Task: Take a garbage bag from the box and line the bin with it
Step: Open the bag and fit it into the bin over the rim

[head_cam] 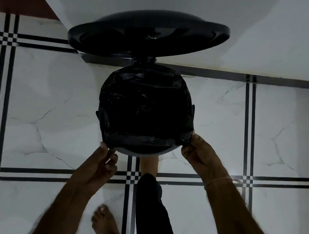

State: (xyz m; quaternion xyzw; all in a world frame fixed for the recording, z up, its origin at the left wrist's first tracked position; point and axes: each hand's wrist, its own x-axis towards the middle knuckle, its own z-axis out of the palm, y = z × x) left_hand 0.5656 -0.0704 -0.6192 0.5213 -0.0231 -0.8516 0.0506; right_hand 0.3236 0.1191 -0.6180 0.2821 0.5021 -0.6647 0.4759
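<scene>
A round bin (162, 153) stands on the tiled floor against the wall, its black lid (148, 35) swung up and open. A black garbage bag (147, 108) is spread over the bin's mouth and folded down around its rim. My left hand (100, 166) pinches the bag's edge at the near left of the rim. My right hand (201, 154) pinches the bag's edge at the near right. A pale strip of the bin's rim shows uncovered between my hands. The bag box is not in view.
My right foot (148, 165) is under the bin's near edge, on its pedal side, with a dark trouser leg (154, 215) behind it. My left foot (105, 222) rests on the white tiles. A white wall (259, 32) rises right behind the bin.
</scene>
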